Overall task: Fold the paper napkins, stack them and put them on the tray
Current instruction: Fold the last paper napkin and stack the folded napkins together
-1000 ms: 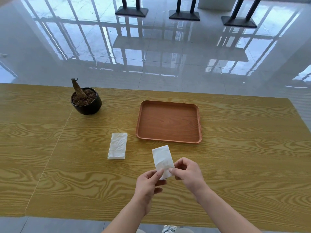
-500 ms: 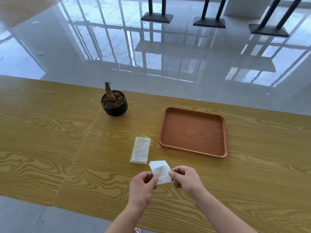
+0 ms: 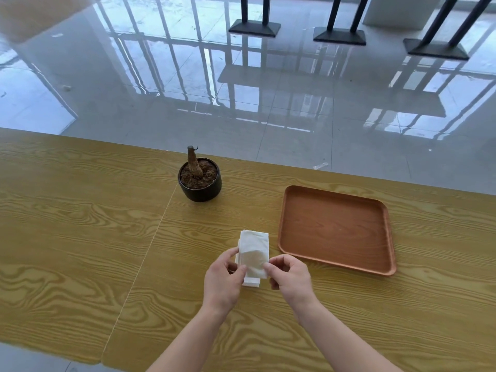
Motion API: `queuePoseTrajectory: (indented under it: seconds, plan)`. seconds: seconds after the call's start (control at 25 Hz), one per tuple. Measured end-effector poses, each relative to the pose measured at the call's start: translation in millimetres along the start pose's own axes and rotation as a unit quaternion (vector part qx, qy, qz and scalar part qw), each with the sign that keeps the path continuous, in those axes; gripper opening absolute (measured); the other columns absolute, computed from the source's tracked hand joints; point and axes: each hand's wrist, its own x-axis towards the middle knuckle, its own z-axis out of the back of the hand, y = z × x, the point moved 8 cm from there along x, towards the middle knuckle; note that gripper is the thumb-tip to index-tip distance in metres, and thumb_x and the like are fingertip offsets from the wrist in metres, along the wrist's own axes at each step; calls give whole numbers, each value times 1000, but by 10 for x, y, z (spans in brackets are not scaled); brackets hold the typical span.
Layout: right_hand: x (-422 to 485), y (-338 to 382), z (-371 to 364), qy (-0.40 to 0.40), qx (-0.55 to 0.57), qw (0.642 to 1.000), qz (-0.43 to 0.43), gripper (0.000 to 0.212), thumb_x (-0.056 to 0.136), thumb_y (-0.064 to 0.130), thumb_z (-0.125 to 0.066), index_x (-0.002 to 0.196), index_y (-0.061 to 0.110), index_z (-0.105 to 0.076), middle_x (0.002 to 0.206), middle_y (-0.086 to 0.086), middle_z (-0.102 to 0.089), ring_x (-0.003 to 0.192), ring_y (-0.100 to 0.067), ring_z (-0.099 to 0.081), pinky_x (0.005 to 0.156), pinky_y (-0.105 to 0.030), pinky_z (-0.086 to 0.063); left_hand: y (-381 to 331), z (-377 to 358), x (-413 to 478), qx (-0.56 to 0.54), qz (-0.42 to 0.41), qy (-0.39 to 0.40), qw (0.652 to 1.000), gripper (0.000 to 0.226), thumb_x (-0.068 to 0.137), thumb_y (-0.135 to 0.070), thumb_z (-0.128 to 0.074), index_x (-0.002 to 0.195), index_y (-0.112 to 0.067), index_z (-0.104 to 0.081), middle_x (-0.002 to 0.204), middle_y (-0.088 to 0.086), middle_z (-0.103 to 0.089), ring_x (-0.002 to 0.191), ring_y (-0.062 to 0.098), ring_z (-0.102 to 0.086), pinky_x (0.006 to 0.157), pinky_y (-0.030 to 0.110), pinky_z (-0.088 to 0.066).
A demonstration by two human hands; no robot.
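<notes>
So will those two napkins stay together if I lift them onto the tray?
Probably floppy: the top napkin looks wrinkled between left hand and right hand. The napkin beneath sits offset, so layers may slide apart unless pinched together.

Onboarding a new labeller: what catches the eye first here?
Left hand and right hand pinch a folded white paper napkin at centre front, above a second napkin on the yellow wood-grain table. An orange-brown rectangular tray sits to their right; a round black pot of soil stands behind.
</notes>
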Motion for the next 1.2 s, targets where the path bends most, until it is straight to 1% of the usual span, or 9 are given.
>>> queuePoseTrajectory:
  seconds: [0.12,0.24,0.36,0.52,0.6,0.72,0.88,1.08,1.2]
  plan:
    - [101,-183,-96,-33,-44,998,-38,11,83,15,-78,76,13,-70,60,4,-65,54,-12,-55,54,-31,-48,129,13,198,46,45,8,998,23,87,-20,-70,109,-28,-72,71,1,-72,67,17,-69,74,40,-59]
    - [117,-375,-147,-47,-56,995,-73,11,82,17,-77,75,14,-70,61,6,-64,56,-12,-55,57,-32,-47,232,13,262,107,50,19,993,22,87,-26,-70,108,-29,-72,71,-1,-71,68,15,-67,68,34,-55]
    - [134,-378,-183,-54,-71,994,-61,9,82,17,-77,75,15,-71,60,6,-67,56,-11,-57,57,-32,-49,258,59,286,114,32,10,993,24,87,-28,-70,110,-30,-71,70,-5,-70,66,9,-65,67,30,-54]
    - [169,-308,-214,-61,-87,993,-49,9,82,18,-77,75,18,-72,65,6,-70,61,-8,-61,60,-29,-51,235,76,339,109,20,14,994,27,87,-26,-69,113,-32,-71,71,-4,-70,67,8,-66,68,30,-55]
    - [186,-319,-202,-64,-91,992,-55,9,82,18,-78,75,17,-72,66,5,-70,62,-10,-60,60,-31,-50,245,52,371,121,22,23,992,29,87,-27,-68,116,-30,-70,71,-5,-68,69,9,-65,67,28,-52]
    - [186,-369,-175,-64,-100,991,-64,10,81,18,-78,74,16,-71,65,3,-69,60,-12,-58,61,-36,-49,261,27,371,158,21,29,987,32,88,-28,-67,120,-29,-68,70,-11,-64,69,4,-61,65,25,-47]
    - [189,-410,-169,-61,-123,988,-70,10,81,18,-77,74,16,-70,67,2,-69,63,-16,-58,66,-42,-52,284,46,358,192,22,24,981,34,88,-29,-66,122,-29,-66,77,-12,-63,75,3,-60,70,27,-49]
    - [167,-384,-165,-62,-184,979,-61,7,82,25,-75,78,23,-69,74,3,-72,70,-17,-66,75,-46,-60,295,59,393,191,27,0,981,39,90,-33,-66,127,-21,-65,100,-6,-63,91,10,-59,80,25,-45]
    - [146,-337,-99,-78,-203,975,-47,7,83,28,-76,85,26,-69,77,4,-73,74,-18,-70,75,-45,-60,335,69,387,179,48,-10,983,39,89,-33,-67,124,-16,-67,97,-8,-67,93,12,-62,86,28,-48]
